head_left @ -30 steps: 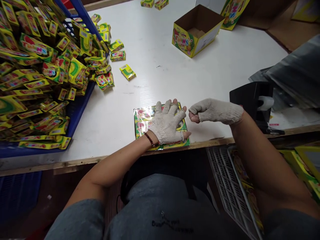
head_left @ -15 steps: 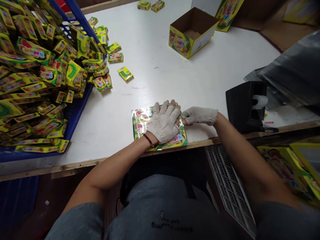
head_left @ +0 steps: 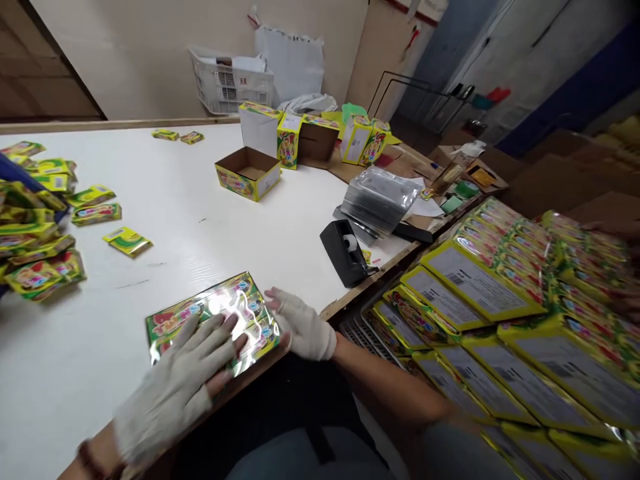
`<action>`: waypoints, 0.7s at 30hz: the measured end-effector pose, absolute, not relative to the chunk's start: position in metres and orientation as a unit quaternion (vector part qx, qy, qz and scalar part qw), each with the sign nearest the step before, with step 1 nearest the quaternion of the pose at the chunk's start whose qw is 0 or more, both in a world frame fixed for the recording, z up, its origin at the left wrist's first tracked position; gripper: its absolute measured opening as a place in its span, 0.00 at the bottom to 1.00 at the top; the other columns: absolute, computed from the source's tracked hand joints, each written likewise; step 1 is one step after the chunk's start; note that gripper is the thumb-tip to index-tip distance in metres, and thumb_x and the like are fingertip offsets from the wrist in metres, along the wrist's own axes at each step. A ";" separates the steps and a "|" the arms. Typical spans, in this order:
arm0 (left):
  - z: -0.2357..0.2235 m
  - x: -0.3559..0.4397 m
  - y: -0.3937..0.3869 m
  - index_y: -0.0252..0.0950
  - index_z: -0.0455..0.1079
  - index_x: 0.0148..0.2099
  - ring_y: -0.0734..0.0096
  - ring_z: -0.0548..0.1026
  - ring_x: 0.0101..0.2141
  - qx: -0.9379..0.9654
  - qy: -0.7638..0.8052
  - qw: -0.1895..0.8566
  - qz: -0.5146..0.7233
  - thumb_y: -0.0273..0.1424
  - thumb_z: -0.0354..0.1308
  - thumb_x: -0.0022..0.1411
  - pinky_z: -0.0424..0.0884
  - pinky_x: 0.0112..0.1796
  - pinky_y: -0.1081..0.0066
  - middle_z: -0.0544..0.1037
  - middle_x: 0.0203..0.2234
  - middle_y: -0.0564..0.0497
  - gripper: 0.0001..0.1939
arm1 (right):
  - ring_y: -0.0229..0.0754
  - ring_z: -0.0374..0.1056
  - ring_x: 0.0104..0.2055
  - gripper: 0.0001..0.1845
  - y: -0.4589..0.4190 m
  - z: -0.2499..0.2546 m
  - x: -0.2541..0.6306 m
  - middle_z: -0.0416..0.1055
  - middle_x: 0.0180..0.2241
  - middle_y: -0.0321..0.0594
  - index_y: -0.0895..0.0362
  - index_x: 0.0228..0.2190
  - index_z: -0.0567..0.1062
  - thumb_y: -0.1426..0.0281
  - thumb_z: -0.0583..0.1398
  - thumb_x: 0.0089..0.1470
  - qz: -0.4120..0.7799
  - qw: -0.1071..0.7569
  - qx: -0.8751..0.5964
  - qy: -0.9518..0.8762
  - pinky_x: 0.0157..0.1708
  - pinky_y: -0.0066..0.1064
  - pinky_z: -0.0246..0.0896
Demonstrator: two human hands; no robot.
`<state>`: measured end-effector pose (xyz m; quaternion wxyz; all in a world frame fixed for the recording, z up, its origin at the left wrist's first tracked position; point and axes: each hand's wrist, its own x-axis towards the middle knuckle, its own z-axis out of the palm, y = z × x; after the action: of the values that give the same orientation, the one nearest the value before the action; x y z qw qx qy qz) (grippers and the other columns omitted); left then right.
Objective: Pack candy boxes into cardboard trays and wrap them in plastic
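Observation:
A display box of small candy packs, covered with shiny clear film [head_left: 220,303], lies on the white table at its front edge. My left hand [head_left: 175,380], in a pale fingerless knit glove, rests flat on the film with its fingers stretched out. At the box's right end is my right hand [head_left: 303,327], gloved the same way, its fingers and thumb closed about the corner. What its fingertips do beneath the edge is partly hidden.
A black tape dispenser [head_left: 345,253] stands right of my hands, beside clear plastic sheets [head_left: 380,193]. An open yellow carton [head_left: 247,173] sits further back. Loose small packs [head_left: 127,241] lie at left. Filled display boxes [head_left: 480,280] are stacked at right; another person's hand [head_left: 627,303] shows there.
The view has swung right and up, bringing in the stacked boxes and back wall. My left hand has slid toward the box's left part; my right hand stays at its right end.

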<state>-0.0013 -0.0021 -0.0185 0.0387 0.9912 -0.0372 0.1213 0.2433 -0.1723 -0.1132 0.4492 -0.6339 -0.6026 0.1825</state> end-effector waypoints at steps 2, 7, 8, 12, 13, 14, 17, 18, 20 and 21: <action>-0.035 -0.039 0.004 0.53 0.73 0.73 0.46 0.78 0.66 0.982 -0.052 0.022 0.179 0.38 0.54 0.72 0.68 0.71 0.45 0.82 0.66 0.49 0.30 | 0.58 0.60 0.79 0.28 -0.177 -0.120 0.232 0.73 0.72 0.42 0.39 0.61 0.82 0.54 0.69 0.60 0.106 0.354 -0.593 -0.715 0.77 0.58 0.58; -0.084 -0.062 0.011 0.56 0.79 0.63 0.44 0.82 0.61 0.969 -0.015 0.017 0.247 0.33 0.60 0.65 0.68 0.69 0.39 0.88 0.55 0.48 0.26 | 0.55 0.65 0.77 0.20 -0.148 -0.126 0.241 0.78 0.68 0.37 0.36 0.53 0.87 0.65 0.67 0.61 0.039 0.246 -0.597 -0.763 0.75 0.57 0.61; -0.089 -0.053 0.010 0.55 0.80 0.60 0.42 0.82 0.61 0.966 0.004 0.016 0.257 0.33 0.60 0.65 0.67 0.69 0.35 0.88 0.54 0.46 0.23 | 0.55 0.65 0.76 0.19 -0.142 -0.125 0.249 0.77 0.68 0.38 0.37 0.53 0.87 0.66 0.67 0.62 0.034 0.251 -0.605 -0.754 0.76 0.59 0.60; -0.087 -0.001 -0.002 0.51 0.82 0.56 0.42 0.81 0.63 0.977 0.043 0.038 0.205 0.34 0.56 0.70 0.62 0.69 0.27 0.87 0.58 0.43 0.18 | 0.56 0.67 0.74 0.18 -0.138 -0.121 0.284 0.79 0.66 0.46 0.43 0.54 0.86 0.69 0.64 0.67 0.006 0.313 -0.636 -0.705 0.76 0.63 0.59; -0.084 0.010 -0.005 0.49 0.83 0.55 0.43 0.82 0.62 0.977 0.060 0.051 0.196 0.35 0.55 0.72 0.61 0.70 0.26 0.87 0.57 0.44 0.18 | 0.57 0.69 0.72 0.17 -0.140 -0.120 0.292 0.80 0.64 0.48 0.45 0.54 0.85 0.67 0.64 0.67 0.000 0.329 -0.633 -0.701 0.75 0.63 0.62; -0.081 0.020 -0.008 0.48 0.82 0.55 0.45 0.82 0.62 0.978 0.073 0.063 0.184 0.35 0.53 0.73 0.59 0.71 0.26 0.87 0.57 0.44 0.17 | 0.57 0.71 0.71 0.16 -0.143 -0.121 0.299 0.80 0.63 0.50 0.47 0.54 0.85 0.66 0.64 0.68 0.006 0.342 -0.625 -0.701 0.74 0.65 0.62; -0.081 0.034 -0.015 0.44 0.81 0.56 0.51 0.82 0.64 0.979 0.084 0.087 0.162 0.33 0.50 0.76 0.57 0.73 0.28 0.86 0.59 0.45 0.18 | 0.58 0.73 0.68 0.16 -0.152 -0.123 0.319 0.81 0.62 0.54 0.51 0.55 0.84 0.63 0.64 0.70 0.010 0.362 -0.590 -0.721 0.73 0.65 0.65; -0.084 0.034 -0.017 0.43 0.80 0.55 0.54 0.82 0.63 0.977 0.080 0.097 0.172 0.31 0.49 0.77 0.59 0.73 0.30 0.87 0.58 0.45 0.18 | 0.57 0.75 0.67 0.16 -0.154 -0.124 0.325 0.81 0.61 0.54 0.51 0.55 0.84 0.64 0.62 0.71 0.010 0.361 -0.581 -0.729 0.73 0.64 0.66; -0.094 0.032 -0.018 0.41 0.78 0.54 0.57 0.83 0.63 0.970 0.064 0.107 0.207 0.28 0.48 0.78 0.64 0.71 0.33 0.88 0.56 0.43 0.17 | 0.54 0.76 0.66 0.17 -0.157 -0.127 0.334 0.81 0.62 0.52 0.51 0.58 0.83 0.67 0.59 0.74 0.004 0.348 -0.567 -0.747 0.73 0.62 0.67; -0.099 0.029 -0.019 0.41 0.77 0.54 0.58 0.83 0.62 0.964 0.049 0.106 0.240 0.27 0.49 0.78 0.67 0.70 0.35 0.88 0.55 0.42 0.15 | 0.52 0.75 0.67 0.19 -0.158 -0.129 0.336 0.81 0.63 0.51 0.51 0.59 0.83 0.69 0.58 0.74 -0.005 0.345 -0.558 -0.755 0.73 0.61 0.67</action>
<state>0.0294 -0.0187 -0.0985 0.1064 0.9636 0.0493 0.2401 0.3365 -0.1578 -0.1294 0.3449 -0.5575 -0.7551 -0.0045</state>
